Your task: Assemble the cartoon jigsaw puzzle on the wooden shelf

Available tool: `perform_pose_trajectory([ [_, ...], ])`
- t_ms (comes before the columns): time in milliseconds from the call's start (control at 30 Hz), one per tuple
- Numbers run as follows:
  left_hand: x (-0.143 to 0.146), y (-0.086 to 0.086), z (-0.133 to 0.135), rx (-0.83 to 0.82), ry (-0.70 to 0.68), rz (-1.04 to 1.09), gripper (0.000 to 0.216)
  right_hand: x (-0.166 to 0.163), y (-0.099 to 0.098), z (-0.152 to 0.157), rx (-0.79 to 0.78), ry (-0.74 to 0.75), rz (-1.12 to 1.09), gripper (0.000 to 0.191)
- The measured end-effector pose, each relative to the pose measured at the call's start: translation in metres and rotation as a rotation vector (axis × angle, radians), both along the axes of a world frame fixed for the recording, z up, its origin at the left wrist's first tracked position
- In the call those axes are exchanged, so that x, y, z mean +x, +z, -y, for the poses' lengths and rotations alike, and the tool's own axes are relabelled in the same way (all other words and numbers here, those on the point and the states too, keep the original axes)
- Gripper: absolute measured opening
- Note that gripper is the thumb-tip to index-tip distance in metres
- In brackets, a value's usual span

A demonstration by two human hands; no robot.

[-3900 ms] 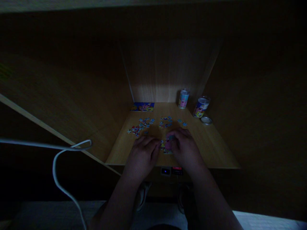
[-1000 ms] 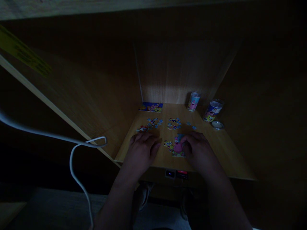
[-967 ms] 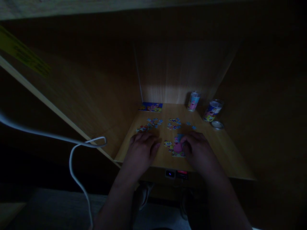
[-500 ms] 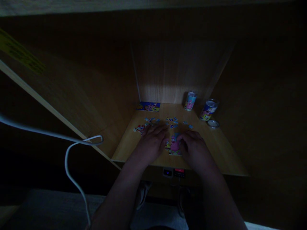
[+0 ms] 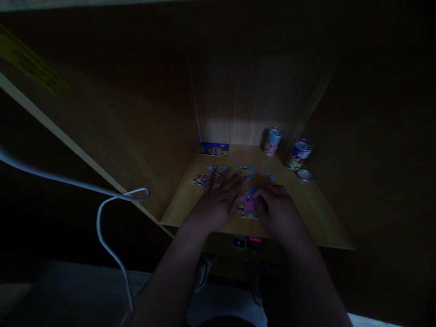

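The left hand (image 5: 216, 202) is held low over the worktop (image 5: 180, 211), with its fingers (image 5: 227, 182) spread wide and nothing seen held between them. Just beyond those fingertips, a cluster of loose jigsaw pieces (image 5: 213, 175) is scattered, with red and blue pieces visible. The right hand (image 5: 277, 211) is curled down over the right edge of an assembled jigsaw section (image 5: 250, 206), on which a pink cartoon starfish is shown. Its fingers are bent and touch the section, but whether a piece is pinched cannot be told, as the fingertips are hidden. The section lies between the two hands, near the worktop's front edge. Further loose pieces (image 5: 245, 171) are spread ahead of the fingers. Beyond them, a picture card (image 5: 211, 149) is laid against the back panel. Ahead of the right hand, two printed cylindrical tins (image 5: 271, 141) (image 5: 299, 154) stand upright, and a round metal lid (image 5: 304, 175) lies just beside the nearer one.
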State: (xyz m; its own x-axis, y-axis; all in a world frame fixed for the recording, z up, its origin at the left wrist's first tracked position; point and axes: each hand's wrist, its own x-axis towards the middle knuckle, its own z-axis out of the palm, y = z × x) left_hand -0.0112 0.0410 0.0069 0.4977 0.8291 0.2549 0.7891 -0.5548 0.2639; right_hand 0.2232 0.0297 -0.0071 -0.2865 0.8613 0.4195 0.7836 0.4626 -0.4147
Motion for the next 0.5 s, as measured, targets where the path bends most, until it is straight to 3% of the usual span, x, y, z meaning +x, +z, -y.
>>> perform_pose_trajectory([
  [333,-0.009,-0.001,-0.010,0.097,0.051,0.237,0.028,-0.001,0.003,0.001,0.000,0.001,-0.004,0.019],
  [500,-0.016,-0.004,-0.013,0.196,0.217,0.255,0.027,-0.001,0.001,0.000,0.001,0.000,-0.019,0.018],
])
